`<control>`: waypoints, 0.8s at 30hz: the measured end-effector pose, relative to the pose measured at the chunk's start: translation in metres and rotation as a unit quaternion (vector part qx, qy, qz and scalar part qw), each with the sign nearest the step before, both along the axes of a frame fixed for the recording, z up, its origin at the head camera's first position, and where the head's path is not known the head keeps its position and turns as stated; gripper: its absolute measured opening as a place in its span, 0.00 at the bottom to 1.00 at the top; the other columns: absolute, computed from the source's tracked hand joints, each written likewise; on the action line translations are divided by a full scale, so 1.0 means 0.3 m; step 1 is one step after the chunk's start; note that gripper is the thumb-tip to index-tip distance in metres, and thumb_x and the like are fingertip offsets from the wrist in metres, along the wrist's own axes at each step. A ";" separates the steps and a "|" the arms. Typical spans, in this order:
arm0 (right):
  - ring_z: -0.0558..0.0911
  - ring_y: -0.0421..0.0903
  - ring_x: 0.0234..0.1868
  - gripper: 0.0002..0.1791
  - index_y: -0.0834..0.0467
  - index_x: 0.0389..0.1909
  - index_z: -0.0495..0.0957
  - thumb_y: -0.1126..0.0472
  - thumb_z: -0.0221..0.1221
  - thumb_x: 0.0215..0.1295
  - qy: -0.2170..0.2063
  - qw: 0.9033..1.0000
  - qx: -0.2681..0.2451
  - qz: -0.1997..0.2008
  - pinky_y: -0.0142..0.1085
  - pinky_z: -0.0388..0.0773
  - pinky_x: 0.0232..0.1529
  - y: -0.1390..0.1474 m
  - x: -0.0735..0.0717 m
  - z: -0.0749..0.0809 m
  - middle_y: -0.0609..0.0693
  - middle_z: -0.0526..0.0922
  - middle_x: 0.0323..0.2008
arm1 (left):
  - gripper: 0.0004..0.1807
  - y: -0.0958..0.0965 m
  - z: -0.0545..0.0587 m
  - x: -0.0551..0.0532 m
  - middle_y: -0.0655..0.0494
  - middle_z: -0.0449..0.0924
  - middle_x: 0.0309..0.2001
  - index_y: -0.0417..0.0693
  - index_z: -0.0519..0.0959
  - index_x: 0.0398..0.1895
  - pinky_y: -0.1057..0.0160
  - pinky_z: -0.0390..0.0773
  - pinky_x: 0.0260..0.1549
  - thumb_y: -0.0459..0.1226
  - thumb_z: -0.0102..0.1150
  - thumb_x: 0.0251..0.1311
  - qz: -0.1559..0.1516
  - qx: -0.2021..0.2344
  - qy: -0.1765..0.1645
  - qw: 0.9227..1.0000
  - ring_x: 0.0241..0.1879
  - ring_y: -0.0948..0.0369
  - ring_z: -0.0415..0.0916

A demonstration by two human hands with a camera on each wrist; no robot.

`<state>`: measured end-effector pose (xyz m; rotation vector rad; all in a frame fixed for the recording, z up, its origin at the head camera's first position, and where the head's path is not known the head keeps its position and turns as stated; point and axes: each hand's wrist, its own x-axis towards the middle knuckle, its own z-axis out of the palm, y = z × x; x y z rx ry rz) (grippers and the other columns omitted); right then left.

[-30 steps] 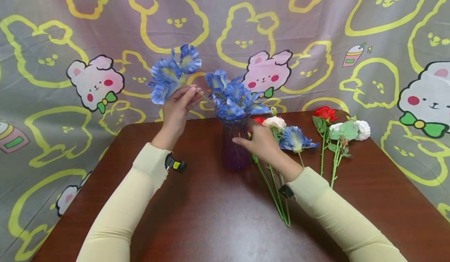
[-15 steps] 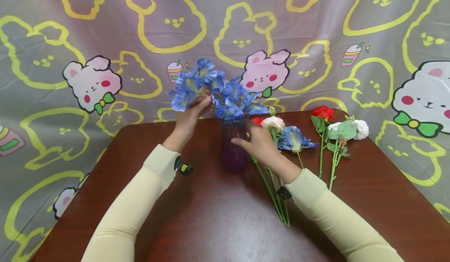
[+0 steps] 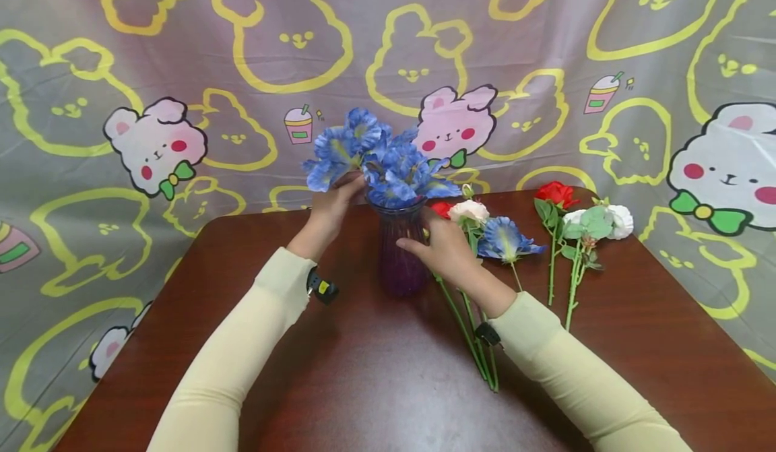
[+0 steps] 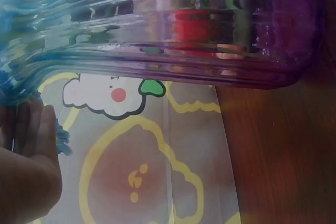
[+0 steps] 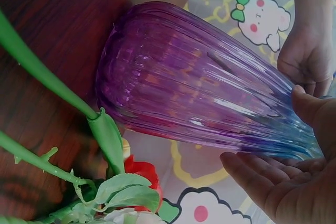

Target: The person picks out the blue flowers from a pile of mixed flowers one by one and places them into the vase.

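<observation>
A ribbed glass vase (image 3: 401, 256), purple at its base and bluish at its neck, stands upright on the table. Blue irises (image 3: 403, 176) fill its mouth. My right hand (image 3: 451, 246) grips the vase's neck from the right, thumb in front; the right wrist view shows that thumb and the fingers (image 5: 247, 177) on either side of the glass (image 5: 168, 72). Beside the left of the rim, my left hand (image 3: 332, 211) holds a blue iris spray (image 3: 332, 155) just under its blooms, which lean against the others. Its fingertips are partly hidden by petals and rim.
Right of the vase lie a cream rose (image 3: 469, 211), a blue iris (image 3: 508, 240) and green stems (image 3: 475, 341). Farther right are a red rose (image 3: 554, 195) and white roses (image 3: 618, 221). A patterned cloth (image 3: 242, 48) hangs behind the table (image 3: 339, 384).
My left hand has moved right and slightly down with the iris spray, bringing its blooms up against those in the vase. The right hand keeps its grip on the vase.
</observation>
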<state>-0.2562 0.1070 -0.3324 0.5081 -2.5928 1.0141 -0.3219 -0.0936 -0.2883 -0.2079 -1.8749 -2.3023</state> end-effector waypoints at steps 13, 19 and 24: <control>0.79 0.60 0.52 0.34 0.66 0.59 0.71 0.49 0.68 0.59 -0.007 1.000 -0.002 0.000 0.52 0.75 0.51 -0.002 0.000 0.000 0.62 0.80 0.51 | 0.12 -0.012 -0.008 0.009 0.61 0.77 0.30 0.53 0.78 0.29 0.65 0.79 0.35 0.25 0.58 0.61 -0.098 0.061 0.028 0.993 0.33 0.64 0.77; 0.79 0.59 0.52 0.33 0.66 0.58 0.72 0.48 0.67 0.60 -0.009 1.000 -0.001 -0.001 0.52 0.76 0.50 -0.003 0.001 -0.001 0.62 0.81 0.51 | 0.13 -0.029 -0.012 0.019 0.59 0.79 0.36 0.53 0.79 0.38 0.61 0.80 0.42 0.25 0.56 0.61 -0.131 0.074 0.025 0.988 0.38 0.62 0.80; 0.79 0.60 0.51 0.32 0.66 0.57 0.72 0.48 0.68 0.60 -0.010 1.000 0.001 -0.004 0.53 0.76 0.49 -0.001 0.002 0.001 0.62 0.81 0.50 | 0.12 -0.046 -0.015 0.024 0.58 0.78 0.40 0.52 0.78 0.42 0.59 0.80 0.45 0.27 0.56 0.61 -0.152 0.054 0.022 0.987 0.42 0.61 0.79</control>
